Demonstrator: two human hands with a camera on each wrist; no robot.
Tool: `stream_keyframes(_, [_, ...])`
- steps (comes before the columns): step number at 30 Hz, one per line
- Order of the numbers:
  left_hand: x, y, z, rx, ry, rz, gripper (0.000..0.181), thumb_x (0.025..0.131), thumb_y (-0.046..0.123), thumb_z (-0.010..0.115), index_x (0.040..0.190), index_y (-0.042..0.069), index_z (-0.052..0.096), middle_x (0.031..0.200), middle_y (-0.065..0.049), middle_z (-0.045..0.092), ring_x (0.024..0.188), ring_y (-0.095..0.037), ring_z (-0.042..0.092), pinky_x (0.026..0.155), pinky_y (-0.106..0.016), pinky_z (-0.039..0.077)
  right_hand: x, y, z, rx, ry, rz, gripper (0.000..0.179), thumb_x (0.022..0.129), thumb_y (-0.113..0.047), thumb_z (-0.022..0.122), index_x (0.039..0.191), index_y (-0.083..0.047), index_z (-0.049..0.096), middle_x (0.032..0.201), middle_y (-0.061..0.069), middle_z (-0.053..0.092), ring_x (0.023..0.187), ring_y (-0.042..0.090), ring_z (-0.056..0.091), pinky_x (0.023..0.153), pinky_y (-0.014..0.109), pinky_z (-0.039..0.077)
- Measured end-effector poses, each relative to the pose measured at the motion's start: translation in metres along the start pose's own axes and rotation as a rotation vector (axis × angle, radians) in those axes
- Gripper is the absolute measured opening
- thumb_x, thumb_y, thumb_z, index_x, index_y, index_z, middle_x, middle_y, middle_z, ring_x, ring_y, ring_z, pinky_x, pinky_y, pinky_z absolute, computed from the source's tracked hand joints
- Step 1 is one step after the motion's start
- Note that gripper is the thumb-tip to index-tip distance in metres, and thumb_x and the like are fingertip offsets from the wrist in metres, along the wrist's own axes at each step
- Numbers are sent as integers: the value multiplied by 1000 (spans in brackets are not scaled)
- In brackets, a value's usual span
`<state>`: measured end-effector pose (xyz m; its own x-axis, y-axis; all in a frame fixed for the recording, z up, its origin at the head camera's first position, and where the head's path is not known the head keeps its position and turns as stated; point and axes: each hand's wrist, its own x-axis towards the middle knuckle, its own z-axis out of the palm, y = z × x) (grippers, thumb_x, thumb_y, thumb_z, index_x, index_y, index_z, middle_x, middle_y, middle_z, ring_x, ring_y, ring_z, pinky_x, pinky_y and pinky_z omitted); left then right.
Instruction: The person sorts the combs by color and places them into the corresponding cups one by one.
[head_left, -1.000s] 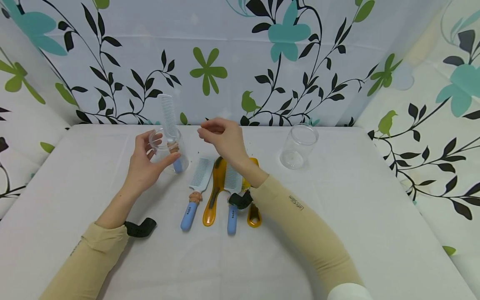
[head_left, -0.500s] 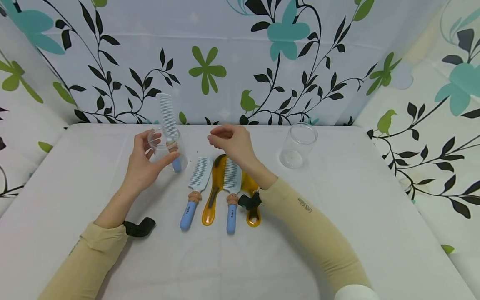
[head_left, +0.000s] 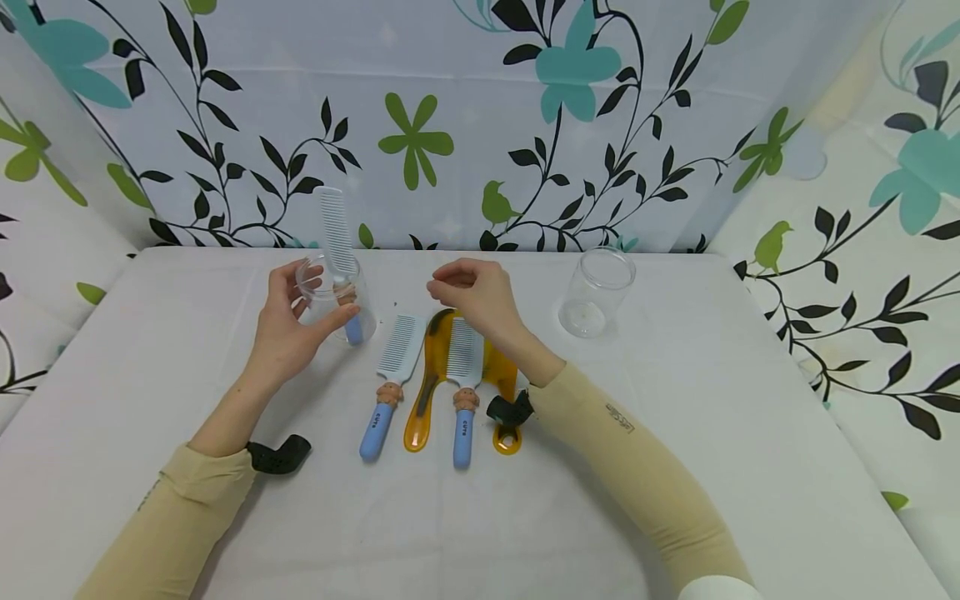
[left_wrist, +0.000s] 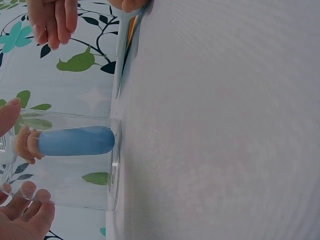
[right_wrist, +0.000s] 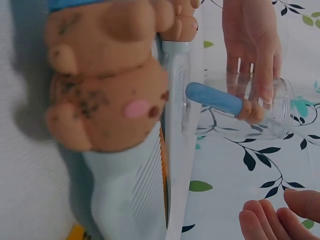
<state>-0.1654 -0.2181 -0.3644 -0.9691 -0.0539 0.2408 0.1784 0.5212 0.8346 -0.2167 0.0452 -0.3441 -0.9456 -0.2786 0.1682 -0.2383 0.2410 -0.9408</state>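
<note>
Nearest are two tan sleeves (head_left: pixel 168 525), with a black wrist camera (head_left: pixel 279 455) on the left arm and another on the right. Beyond them, four combs lie side by side on the white table (head_left: pixel 765 467): a blue-handled comb (head_left: pixel 390 392), an amber comb (head_left: pixel 420 425), a second blue-handled comb (head_left: pixel 465 417) overlapping the amber, and a second amber comb (head_left: pixel 498 371) partly hidden. Above their heads hovers the right hand (head_left: pixel 480 296), released, fingers loosely bent. To its left, the left hand (head_left: pixel 296 333) grasps a clear jar (left_wrist: pixel 65 185), thumb and fingers on opposite sides. Inside that jar a pale comb (head_left: pixel 339 229) leans, blue handle down, teeth rising past the rim. Well apart at right stands another clear jar (head_left: pixel 596 292), upright, before a leaf-patterned cloth (head_left: pixel 300 50)
</note>
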Motion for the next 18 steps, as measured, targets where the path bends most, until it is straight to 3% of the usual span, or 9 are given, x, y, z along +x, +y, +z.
stream_keyframes(6, [0, 0, 0, 4, -1, -11, 85, 90, 29, 76, 150, 5, 21, 153, -19, 37, 144, -38, 32, 122, -53, 27, -3, 6, -5, -11, 5, -20, 20, 91, -14, 73, 106, -1, 72, 100, 12, 76, 89, 27, 73, 81, 36, 62])
stream_keyframes(10, [0, 2, -1, 2, -3, -13, 84, 90, 29, 76, 150, 4, 21, 153, -19, 37, 144, -38, 32, 122, -53, 27, -6, 8, -8, -16, 3, -12, 19, 92, -13, 73, 106, -1, 72, 101, 13, 75, 92, 31, 73, 80, 30, 62])
stream_keyframes(18, [0, 1, 0, 3, -2, -11, 84, 90, 30, 76, 149, 5, 22, 153, -18, 38, 144, -38, 33, 122, -53, 27, -12, 13, -16, -77, 9, 4, 20, 92, -15, 73, 107, -2, 73, 102, 11, 76, 91, 26, 73, 82, 29, 61])
